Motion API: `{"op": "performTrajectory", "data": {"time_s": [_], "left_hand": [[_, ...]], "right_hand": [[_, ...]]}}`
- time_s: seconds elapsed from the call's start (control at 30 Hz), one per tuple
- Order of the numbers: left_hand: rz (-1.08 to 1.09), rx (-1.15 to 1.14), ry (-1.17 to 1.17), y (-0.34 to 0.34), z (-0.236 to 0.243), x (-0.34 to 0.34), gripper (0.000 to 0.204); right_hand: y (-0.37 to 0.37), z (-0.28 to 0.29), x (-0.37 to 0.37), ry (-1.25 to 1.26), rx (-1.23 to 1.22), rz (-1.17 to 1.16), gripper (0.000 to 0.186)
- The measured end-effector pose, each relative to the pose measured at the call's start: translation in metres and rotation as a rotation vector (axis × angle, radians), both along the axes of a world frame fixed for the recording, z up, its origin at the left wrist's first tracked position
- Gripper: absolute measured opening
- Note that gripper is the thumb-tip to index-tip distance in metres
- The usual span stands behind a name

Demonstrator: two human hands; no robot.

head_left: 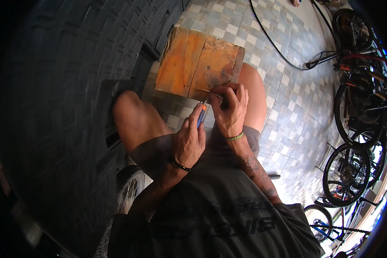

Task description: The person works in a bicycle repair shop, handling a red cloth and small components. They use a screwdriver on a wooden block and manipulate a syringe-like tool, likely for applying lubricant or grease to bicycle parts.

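My left hand [190, 139] is closed around a hand tool with a blue and orange handle [201, 117]; its narrow metal tip points up toward my other hand. The tool's exact kind does not show. Just right of that tip, my right hand [231, 107] is closed, thumb and fingers pinching a thin, pale, wire-like piece [217, 94] that is mostly hidden by the fingers. Both hands are close together above my lap, at the near edge of a worn wooden block [180, 60] with orange-brown stains.
My bare knees flank the block. A dark textured wall [86, 77] rises on the left, with a bicycle wheel [131, 187] by my left elbow. Several bicycles [352, 99] stand along the right. A black hose [273, 47] crosses the checkered tile floor [284, 124].
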State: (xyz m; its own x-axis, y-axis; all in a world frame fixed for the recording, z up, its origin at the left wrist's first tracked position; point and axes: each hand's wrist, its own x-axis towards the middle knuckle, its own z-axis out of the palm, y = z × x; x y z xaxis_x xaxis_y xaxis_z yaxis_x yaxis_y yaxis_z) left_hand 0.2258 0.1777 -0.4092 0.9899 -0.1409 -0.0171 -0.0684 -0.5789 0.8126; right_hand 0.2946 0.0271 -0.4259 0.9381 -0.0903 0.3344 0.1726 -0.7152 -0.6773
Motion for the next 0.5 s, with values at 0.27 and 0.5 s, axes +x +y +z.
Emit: {"op": "performTrajectory", "data": {"time_s": [0.27, 0.5], "left_hand": [[-0.008, 0.014, 0.022, -0.0013, -0.0003, 0.0004, 0.053], [-0.012, 0.039, 0.014, -0.0021, -0.0001, 0.0003, 0.054]], "right_hand": [[0.0001, 0.0025, 0.0014, 0.016, 0.006, 0.006, 0.016], [-0.0015, 0.0030, 0.0011, 0.027, 0.016, 0.015, 0.016]]}}
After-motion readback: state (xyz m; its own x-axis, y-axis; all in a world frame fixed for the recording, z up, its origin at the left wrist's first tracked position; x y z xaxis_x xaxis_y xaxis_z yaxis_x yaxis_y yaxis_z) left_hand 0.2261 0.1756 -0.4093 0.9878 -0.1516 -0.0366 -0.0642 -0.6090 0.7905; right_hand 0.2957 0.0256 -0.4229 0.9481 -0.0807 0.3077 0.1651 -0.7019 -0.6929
